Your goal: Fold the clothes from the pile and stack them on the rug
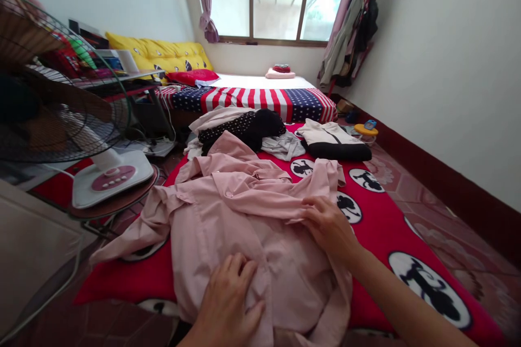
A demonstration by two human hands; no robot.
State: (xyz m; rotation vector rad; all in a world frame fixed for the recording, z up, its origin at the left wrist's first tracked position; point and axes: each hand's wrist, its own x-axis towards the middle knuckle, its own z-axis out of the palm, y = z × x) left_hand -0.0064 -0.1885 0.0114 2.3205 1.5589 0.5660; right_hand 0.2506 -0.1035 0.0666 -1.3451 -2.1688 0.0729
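A pale pink shirt [244, 206] lies crumpled on a red blanket [386, 222] printed with black-and-white cartoon circles. My left hand [230, 298] rests flat on the shirt's lower front, fingers stretched out. My right hand [328, 225] sits on the shirt's right side, its fingers curled and pinching a fold of the pink cloth.
Beyond the shirt lie a heap of dark and grey clothes [248, 130] and a folded black-and-white garment [334, 141]. A floor fan [61, 103] stands at the left. A mattress with a stars-and-stripes cover [260, 100] lies under the window. A wall runs along the right.
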